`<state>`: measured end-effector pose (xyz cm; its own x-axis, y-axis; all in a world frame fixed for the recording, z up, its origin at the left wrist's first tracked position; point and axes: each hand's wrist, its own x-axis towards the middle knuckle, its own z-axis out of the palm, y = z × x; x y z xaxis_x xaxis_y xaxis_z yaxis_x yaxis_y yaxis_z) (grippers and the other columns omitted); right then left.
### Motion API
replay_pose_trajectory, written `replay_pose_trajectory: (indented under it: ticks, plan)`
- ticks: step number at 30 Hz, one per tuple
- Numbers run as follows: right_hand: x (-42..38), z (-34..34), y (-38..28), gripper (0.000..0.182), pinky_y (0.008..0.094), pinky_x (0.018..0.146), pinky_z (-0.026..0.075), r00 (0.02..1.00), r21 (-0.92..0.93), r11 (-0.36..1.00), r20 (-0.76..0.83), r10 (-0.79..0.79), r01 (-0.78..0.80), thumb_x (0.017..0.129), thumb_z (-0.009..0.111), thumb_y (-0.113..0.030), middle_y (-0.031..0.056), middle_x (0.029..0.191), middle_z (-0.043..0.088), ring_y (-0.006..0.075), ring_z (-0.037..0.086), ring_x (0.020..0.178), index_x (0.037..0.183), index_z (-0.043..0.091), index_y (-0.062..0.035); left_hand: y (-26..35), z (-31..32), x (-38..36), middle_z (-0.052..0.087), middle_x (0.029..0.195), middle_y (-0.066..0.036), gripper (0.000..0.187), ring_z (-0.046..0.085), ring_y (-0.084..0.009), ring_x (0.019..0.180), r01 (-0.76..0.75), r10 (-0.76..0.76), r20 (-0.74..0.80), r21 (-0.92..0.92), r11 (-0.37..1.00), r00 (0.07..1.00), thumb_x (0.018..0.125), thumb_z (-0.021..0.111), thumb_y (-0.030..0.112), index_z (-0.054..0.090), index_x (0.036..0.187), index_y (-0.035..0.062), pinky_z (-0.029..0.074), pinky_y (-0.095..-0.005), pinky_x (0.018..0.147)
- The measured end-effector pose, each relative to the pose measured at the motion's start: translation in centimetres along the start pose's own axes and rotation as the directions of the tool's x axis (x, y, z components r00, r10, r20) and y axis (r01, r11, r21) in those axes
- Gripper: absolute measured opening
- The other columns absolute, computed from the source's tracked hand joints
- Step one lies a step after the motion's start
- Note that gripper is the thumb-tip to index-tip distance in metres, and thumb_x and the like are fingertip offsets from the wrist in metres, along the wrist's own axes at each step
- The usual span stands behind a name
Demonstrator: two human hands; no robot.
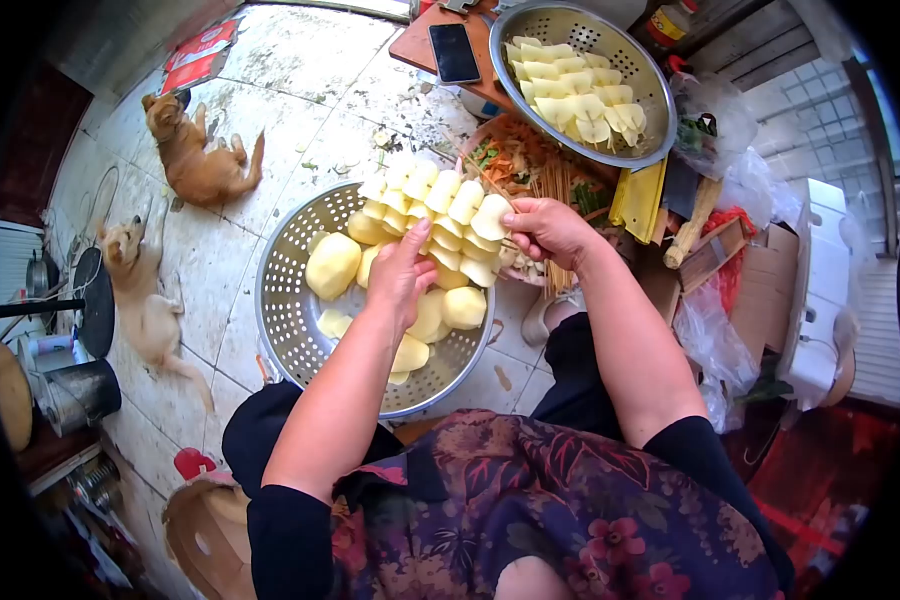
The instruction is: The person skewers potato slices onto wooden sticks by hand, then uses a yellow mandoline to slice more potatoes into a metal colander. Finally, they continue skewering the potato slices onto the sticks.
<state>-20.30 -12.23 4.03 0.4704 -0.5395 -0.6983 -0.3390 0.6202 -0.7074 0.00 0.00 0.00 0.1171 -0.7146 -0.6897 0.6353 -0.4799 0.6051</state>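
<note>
Several skewers of sliced potato [440, 205] are held up together in a fan above a metal colander [288, 285]. My left hand [402, 275] grips the near-left side of the bunch, with its thumb up against the slices. At the right end, my right hand [553, 232] pinches the skewers beside the last slice; the exact hold is partly hidden by the fingers. Below the bunch, whole peeled potatoes [333, 266] and some loose slices [334, 323] lie in the colander.
A second colander [660, 130] of skewered potato slices rests at the upper right, beside a phone [454, 53] on a wooden stool [417, 42]. Bare wooden skewers [552, 183] lie near vegetable peelings [515, 150]. Two dogs [198, 160] lie on the tiled floor at left.
</note>
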Motion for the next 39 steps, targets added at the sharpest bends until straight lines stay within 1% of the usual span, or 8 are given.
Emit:
replay_pose_trajectory:
  ticks: [2, 23, 26, 28, 31, 33, 35, 39]
  plan:
    - [0.0, 0.2, 0.2, 0.010, 0.0178, 0.037, 0.028, 0.998, -0.020, 0.998, 0.014, 0.060, -0.060, 0.094, 0.058, -0.017, -0.0055, 0.058, 0.052, 0.0019, 0.040, 0.040, 0.098, 0.063, -0.0087, -0.1, 0.2, 0.5, 0.055, 0.110, -0.014, 0.080, 0.055, -0.0234, 0.100, -0.049, 0.048, -0.062, -0.017, 0.999, 0.997, 0.073, 0.080, 0.050, 0.049, 0.124, -0.0026, 0.046, -0.0376, 0.084]
    - [-0.5, 2.9, 0.3, 0.014, 0.0215, 0.038, 0.024, 0.997, -0.217, 0.976, 0.063, 0.047, -0.032, 0.095, 0.058, -0.022, -0.0038, 0.056, 0.048, 0.0047, 0.036, 0.042, 0.086, 0.062, -0.0112, 0.6, 1.5, 2.2, 0.065, 0.098, -0.009, 0.049, 0.061, -0.0247, 0.087, 0.039, -0.049, -0.182, -0.055, 0.998, 0.982, 0.077, 0.078, 0.032, 0.060, 0.116, 0.0092, 0.047, -0.0418, 0.077]
    - [-2.0, 2.9, -1.0, 0.018, 0.0239, 0.043, 0.033, 0.993, -0.264, 0.962, 0.077, 0.093, -0.070, 0.095, 0.056, -0.022, -0.0019, 0.059, 0.051, 0.0070, 0.043, 0.048, 0.090, 0.064, -0.0071, 0.8, 1.4, 2.0, 0.065, 0.098, -0.008, 0.048, 0.061, -0.0235, 0.087, 0.051, -0.056, -0.178, -0.032, 0.998, 0.982, 0.077, 0.077, 0.032, 0.060, 0.115, 0.0092, 0.048, -0.0416, 0.078]
    - [-2.3, 2.8, -0.8, 0.022, 0.0272, 0.056, 0.043, 0.961, -0.641, 0.728, 0.057, -0.271, 0.244, 0.095, 0.055, -0.022, 0.0012, 0.066, 0.056, 0.0104, 0.051, 0.059, 0.100, 0.066, -0.0027, 0.8, 1.2, 2.1, 0.065, 0.099, -0.008, 0.047, 0.061, -0.0235, 0.088, 0.054, -0.059, -0.167, -0.035, 0.998, 0.984, 0.077, 0.077, 0.031, 0.060, 0.115, 0.0092, 0.048, -0.0414, 0.078]
    - [-2.8, 3.0, -1.9, 0.027, 0.0284, 0.066, 0.046, 0.867, -0.680, 0.659, -0.070, -0.494, 0.321, 0.095, 0.055, -0.021, 0.0033, 0.071, 0.059, 0.0113, 0.054, 0.068, 0.110, 0.065, -0.0014, 0.7, 1.1, 2.2, 0.064, 0.099, -0.008, 0.047, 0.061, -0.0234, 0.089, 0.061, -0.065, -0.161, -0.032, 0.998, 0.985, 0.078, 0.077, 0.031, 0.060, 0.115, 0.0092, 0.048, -0.0411, 0.079]
    - [-2.1, 3.1, -1.9, 0.026, 0.0298, 0.072, 0.048, 0.855, -0.700, 0.655, -0.125, -0.504, 0.284, 0.094, 0.055, -0.019, 0.0082, 0.080, 0.063, 0.0163, 0.059, 0.073, 0.111, 0.066, -0.0034, 0.8, 1.1, 2.1, 0.064, 0.100, -0.008, 0.047, 0.060, -0.0235, 0.090, 0.063, -0.066, -0.166, -0.023, 0.998, 0.984, 0.078, 0.077, 0.031, 0.059, 0.116, 0.0092, 0.048, -0.0409, 0.079]
    - [0.5, 3.2, -0.3, 0.027, 0.0333, 0.084, 0.048, 0.691, -0.781, 0.479, -0.085, -0.717, 0.400, 0.094, 0.053, -0.017, 0.0131, 0.096, 0.066, 0.0241, 0.063, 0.089, 0.115, 0.065, -0.0051, 1.0, 1.2, 2.0, 0.064, 0.102, -0.008, 0.047, 0.060, -0.0239, 0.093, 0.069, -0.071, -0.153, -0.019, 0.997, 0.986, 0.078, 0.076, 0.030, 0.059, 0.117, 0.0088, 0.048, -0.0422, 0.080]
    - [2.4, 5.3, 0.9, 0.032, 0.0399, 0.094, 0.045, 0.730, -0.719, 0.536, -0.059, -0.681, 0.442, 0.092, 0.052, -0.019, 0.0178, 0.114, 0.063, 0.0339, 0.058, 0.107, 0.119, 0.063, -0.0058, 1.0, 0.9, 2.0, 0.063, 0.106, -0.009, 0.048, 0.060, -0.0250, 0.095, 0.080, -0.083, -0.137, -0.031, 0.996, 0.987, 0.080, 0.075, 0.027, 0.057, 0.120, 0.0084, 0.049, -0.0439, 0.081]
